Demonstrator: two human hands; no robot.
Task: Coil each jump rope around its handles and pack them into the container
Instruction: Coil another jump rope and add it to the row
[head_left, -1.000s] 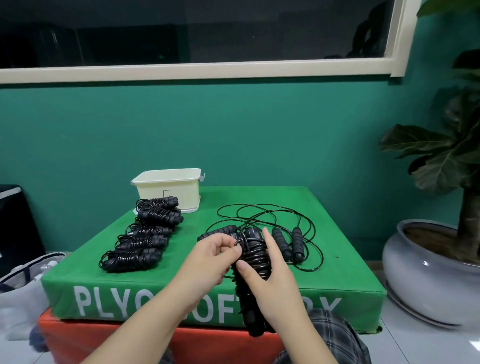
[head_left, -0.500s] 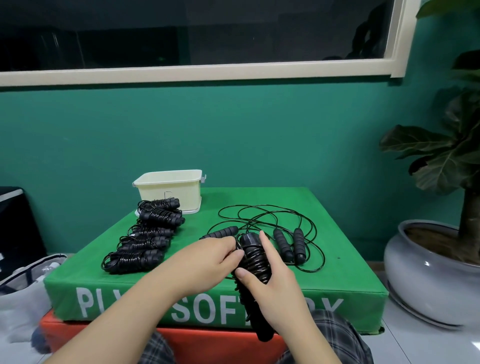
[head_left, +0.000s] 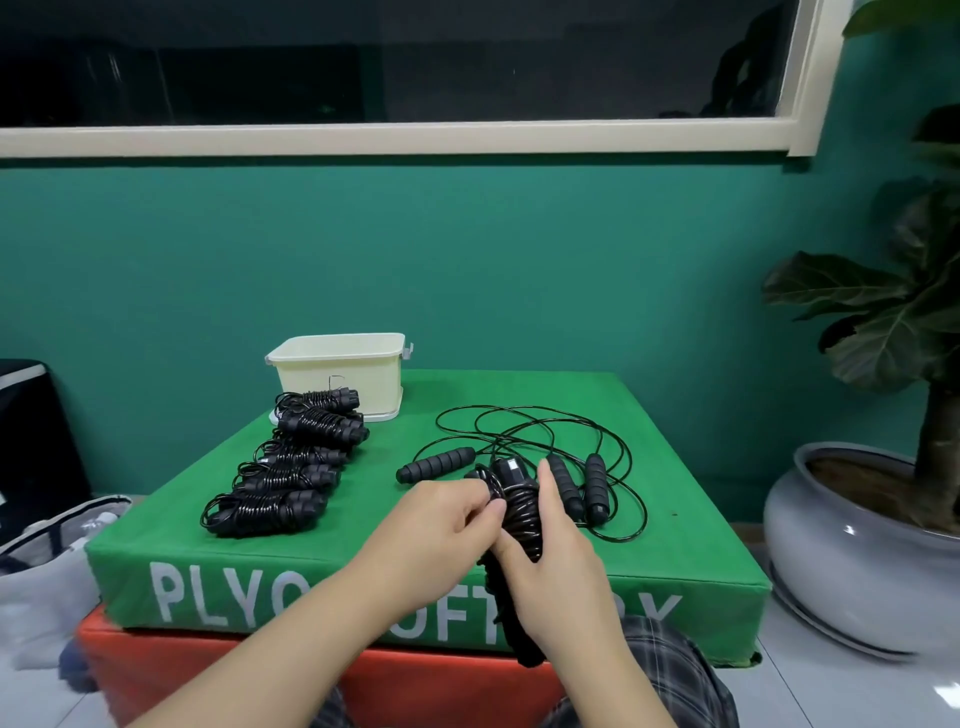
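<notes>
Since a second ago our left hand (head_left: 447, 519) has slid closer against the black coiled jump rope (head_left: 519, 512), fingers curled pinching its cord. Our right hand (head_left: 558, 577) grips the handles. Beyond our hands: green padded tabletop (head_left: 675, 551), cream plastic container (head_left: 340, 376).

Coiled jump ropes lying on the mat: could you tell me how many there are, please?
5 coiled ropes in one row at the mat's left, from the container to the near edge; overlap could hide another.
</notes>
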